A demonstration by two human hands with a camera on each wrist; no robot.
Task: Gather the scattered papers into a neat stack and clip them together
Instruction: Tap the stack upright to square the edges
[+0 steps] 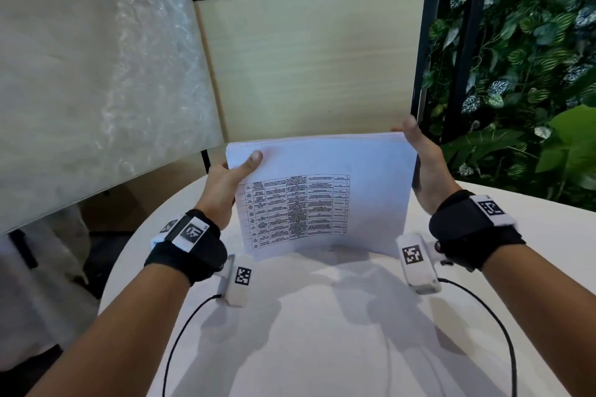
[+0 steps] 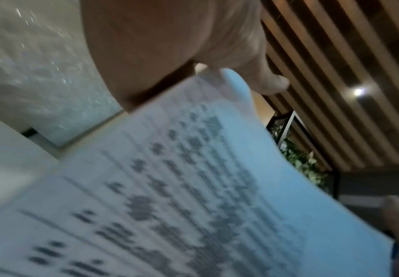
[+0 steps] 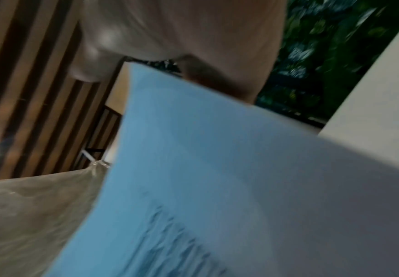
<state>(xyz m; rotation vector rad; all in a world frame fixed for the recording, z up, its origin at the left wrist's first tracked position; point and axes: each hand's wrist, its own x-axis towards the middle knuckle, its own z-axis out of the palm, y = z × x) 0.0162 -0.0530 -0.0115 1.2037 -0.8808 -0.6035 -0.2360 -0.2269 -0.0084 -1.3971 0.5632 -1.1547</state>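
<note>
I see the stack of papers [image 1: 322,193] standing upright on its lower long edge on the white round surface [image 1: 322,332], the printed table facing me, the sheets bowed a little. My left hand [image 1: 222,187] has its grip on the stack's left edge near the top corner, thumb [image 1: 250,162] lying across the front sheet and the fingers hidden behind. My right hand [image 1: 425,167] holds the right edge, palm against the side of the stack, thumb up at the top right corner; I cannot see how its fingers lie behind. Both wrist views are blurred, showing only paper [image 2: 193,187] close up under each thumb. A pale wooden panel [image 1: 309,55] stands at the far side, a leafy wall [image 1: 522,42] to the far right.
</note>
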